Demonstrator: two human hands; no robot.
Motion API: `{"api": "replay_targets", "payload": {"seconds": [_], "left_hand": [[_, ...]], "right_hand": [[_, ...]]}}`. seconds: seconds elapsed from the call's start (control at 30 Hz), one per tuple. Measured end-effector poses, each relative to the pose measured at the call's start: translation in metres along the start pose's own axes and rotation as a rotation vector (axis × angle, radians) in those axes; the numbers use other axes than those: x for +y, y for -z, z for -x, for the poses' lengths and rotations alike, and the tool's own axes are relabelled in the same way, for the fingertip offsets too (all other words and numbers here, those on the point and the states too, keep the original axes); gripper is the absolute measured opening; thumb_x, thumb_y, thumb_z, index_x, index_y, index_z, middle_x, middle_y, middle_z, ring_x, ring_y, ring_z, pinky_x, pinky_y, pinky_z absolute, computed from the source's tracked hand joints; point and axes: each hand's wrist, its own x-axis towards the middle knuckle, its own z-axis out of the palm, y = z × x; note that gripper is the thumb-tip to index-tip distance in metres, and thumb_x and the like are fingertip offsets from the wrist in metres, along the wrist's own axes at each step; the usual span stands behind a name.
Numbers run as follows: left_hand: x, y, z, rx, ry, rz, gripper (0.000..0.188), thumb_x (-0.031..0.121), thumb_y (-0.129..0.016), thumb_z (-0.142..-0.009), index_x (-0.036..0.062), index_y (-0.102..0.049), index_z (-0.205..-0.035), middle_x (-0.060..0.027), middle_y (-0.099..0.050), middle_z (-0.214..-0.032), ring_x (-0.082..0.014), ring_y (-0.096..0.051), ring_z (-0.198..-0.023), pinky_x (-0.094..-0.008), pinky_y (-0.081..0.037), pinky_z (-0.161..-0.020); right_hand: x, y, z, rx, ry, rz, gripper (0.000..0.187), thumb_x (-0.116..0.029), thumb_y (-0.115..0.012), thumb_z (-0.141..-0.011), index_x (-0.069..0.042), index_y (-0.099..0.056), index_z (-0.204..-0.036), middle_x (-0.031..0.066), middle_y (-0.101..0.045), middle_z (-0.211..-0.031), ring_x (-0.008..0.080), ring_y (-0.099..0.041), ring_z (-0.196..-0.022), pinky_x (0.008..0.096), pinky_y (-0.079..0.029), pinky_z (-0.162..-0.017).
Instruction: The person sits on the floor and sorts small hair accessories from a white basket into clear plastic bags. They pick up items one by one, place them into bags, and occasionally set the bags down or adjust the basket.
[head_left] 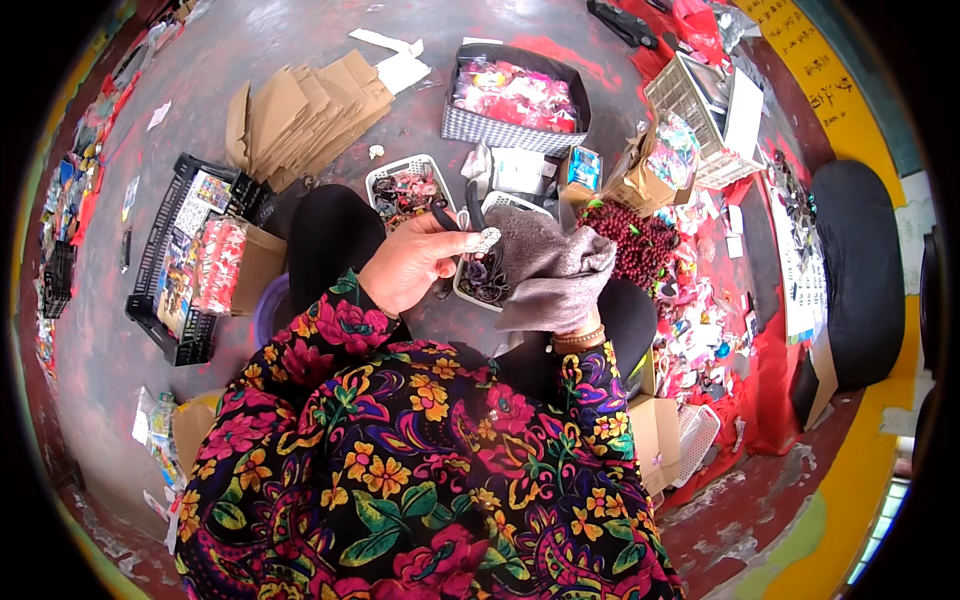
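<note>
My left hand [410, 262] is closed in a pinch, with thumb and fingers on a dark hair tie that has a sparkling, silvery ornament [486, 240]. A grey-brown cloth [555, 255] hangs over my right hand [577, 326] and hides its fingers; the cloth is bunched up there as if gripped. The ornament is close to the cloth's left edge. Below both hands sits a white basket [478, 296] with dark hair ties, partly covered by the cloth. Another white basket [372, 186] beyond my left hand contains mixed hair accessories.
Flattened cardboard [310, 115] leans at far left, above a black crate [150, 290] of packages. A checkered bin [480, 126] of pink packets stands ahead. To the right are dark red beads [630, 240], an open carton [640, 180], a white crate [735, 165] and a black stool [850, 270].
</note>
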Motion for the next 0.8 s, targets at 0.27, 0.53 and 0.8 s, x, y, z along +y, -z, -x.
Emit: {"api": "replay_targets", "payload": {"seconds": [0.27,0.53,0.8], "left_hand": [[-0.017,-0.011,-0.003,-0.001,-0.124,-0.341,0.004,0.006,-0.061,-0.08,0.0063,-0.059,-0.083,0.0023,-0.057,-0.074,-0.004,-0.046,-0.061,-0.0193,-0.036,-0.055],[-0.032,-0.001,-0.01,-0.077,0.094,-0.024,0.005,0.004,-0.056,-0.083,0.0053,-0.056,-0.088,-0.0005,-0.058,-0.086,-0.0103,-0.056,-0.081,-0.0258,-0.045,-0.074],[-0.036,0.0,-0.011,-0.272,0.285,0.295,0.018,0.006,-0.06,-0.08,0.0041,-0.057,-0.097,-0.0055,-0.061,-0.094,-0.0167,-0.057,-0.09,-0.032,-0.044,-0.082]], "right_hand": [[0.026,0.011,0.007,0.13,-0.256,0.239,0.024,-0.002,-0.06,-0.079,-0.002,-0.056,-0.102,0.0009,-0.059,-0.089,0.0084,-0.055,-0.076,0.0236,-0.047,-0.069],[0.028,0.027,0.011,-0.016,-0.104,0.491,0.016,-0.004,-0.057,-0.083,-0.001,-0.06,-0.098,-0.0019,-0.06,-0.089,0.0063,-0.052,-0.082,0.022,-0.043,-0.074],[0.022,0.023,0.013,-0.151,-0.131,0.339,0.021,-0.01,-0.061,-0.082,0.001,-0.06,-0.099,-0.0015,-0.059,-0.088,0.0061,-0.052,-0.081,0.0222,-0.043,-0.074]]}}
